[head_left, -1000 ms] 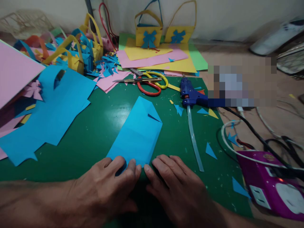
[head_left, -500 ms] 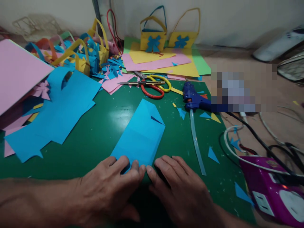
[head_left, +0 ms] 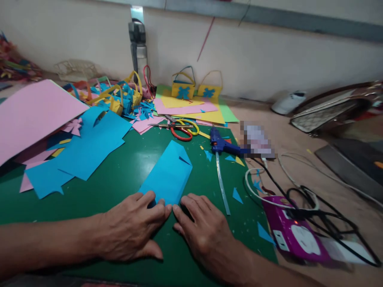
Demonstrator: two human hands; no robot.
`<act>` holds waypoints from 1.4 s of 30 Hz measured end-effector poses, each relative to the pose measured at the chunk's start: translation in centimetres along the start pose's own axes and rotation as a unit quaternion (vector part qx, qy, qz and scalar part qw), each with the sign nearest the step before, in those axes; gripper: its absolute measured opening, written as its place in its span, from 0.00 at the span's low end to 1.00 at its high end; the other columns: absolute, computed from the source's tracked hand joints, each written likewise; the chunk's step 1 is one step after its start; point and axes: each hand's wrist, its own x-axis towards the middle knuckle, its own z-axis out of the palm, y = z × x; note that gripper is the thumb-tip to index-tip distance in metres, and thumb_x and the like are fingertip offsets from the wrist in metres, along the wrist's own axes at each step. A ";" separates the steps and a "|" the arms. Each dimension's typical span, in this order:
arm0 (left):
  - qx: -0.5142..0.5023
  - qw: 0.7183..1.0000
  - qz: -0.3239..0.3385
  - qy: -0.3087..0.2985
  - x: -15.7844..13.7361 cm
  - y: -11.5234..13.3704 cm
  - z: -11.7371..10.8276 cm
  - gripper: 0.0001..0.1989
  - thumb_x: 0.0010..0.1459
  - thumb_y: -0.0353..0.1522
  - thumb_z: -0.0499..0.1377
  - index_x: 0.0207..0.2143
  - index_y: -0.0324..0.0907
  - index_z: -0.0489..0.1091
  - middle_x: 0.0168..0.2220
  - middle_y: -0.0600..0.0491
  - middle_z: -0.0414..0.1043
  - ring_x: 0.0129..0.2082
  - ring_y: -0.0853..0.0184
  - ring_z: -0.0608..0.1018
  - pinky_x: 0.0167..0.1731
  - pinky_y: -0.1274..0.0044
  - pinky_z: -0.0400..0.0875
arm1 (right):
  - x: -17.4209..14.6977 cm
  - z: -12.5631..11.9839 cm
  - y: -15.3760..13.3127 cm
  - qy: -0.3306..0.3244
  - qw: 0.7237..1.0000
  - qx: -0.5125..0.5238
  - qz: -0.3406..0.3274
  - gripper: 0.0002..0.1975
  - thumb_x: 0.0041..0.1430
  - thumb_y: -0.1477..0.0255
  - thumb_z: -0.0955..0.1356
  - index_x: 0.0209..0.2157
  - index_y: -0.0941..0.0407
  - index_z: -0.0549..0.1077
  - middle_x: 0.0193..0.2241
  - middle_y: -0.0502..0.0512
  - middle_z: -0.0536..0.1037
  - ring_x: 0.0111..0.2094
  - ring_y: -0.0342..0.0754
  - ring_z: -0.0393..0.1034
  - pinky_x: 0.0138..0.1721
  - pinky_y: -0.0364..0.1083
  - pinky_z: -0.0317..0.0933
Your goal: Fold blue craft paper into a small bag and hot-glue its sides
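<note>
Head view: near the flat green board's (head_left: 89, 198) front edge, my loosely bent left hand (head_left: 131, 225) and right hand (head_left: 206, 231) press folded blue paper (head_left: 166, 175); uneven pushing could wrinkle it.

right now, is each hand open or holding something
Left hand: open, thumb apart, bent fingers on the near edge of the folded paper.
Right hand: open, bent fingers at its near corner.

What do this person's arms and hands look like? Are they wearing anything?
The left hand and right hand are ordinary bare human hands: no gloves, rings or watch show. Both forearms are bare too, with no sleeve in view.
</note>
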 end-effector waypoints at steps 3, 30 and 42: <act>-0.014 1.000 0.002 0.005 0.0 0.0 0.1 0.34 0.59 0.54 0.41 0.49 0.36 0.64 0.43 0.46 0.66 0.34 0.60 0.66 0.30 0.68 0.63 | -0.1 0.1 -0.1 -0.004 1.000 -0.011 0.003 0.10 0.61 0.71 0.63 0.40 0.60 0.72 0.37 0.59 0.74 0.40 0.53 0.65 0.39 0.51 0.59; -0.036 0.994 -0.022 0.098 -4.4 -1.7 -0.2 0.14 0.65 0.38 0.48 0.40 0.39 0.68 0.43 0.48 0.71 0.38 0.61 0.67 0.39 0.69 0.61 | 0.3 -0.1 -0.1 -0.041 0.997 -0.053 -0.038 0.10 0.62 0.72 0.61 0.40 0.61 0.71 0.35 0.60 0.72 0.38 0.52 0.63 0.37 0.50 0.57; -0.055 0.998 0.008 0.044 -1.1 -3.1 0.2 0.24 0.63 0.46 0.47 0.53 0.39 0.61 0.56 0.45 0.62 0.48 0.55 0.64 0.44 0.65 0.61 | 1.0 -1.6 1.8 -0.074 0.991 -0.084 -0.072 0.09 0.61 0.71 0.63 0.41 0.59 0.71 0.35 0.59 0.72 0.37 0.52 0.63 0.37 0.50 0.55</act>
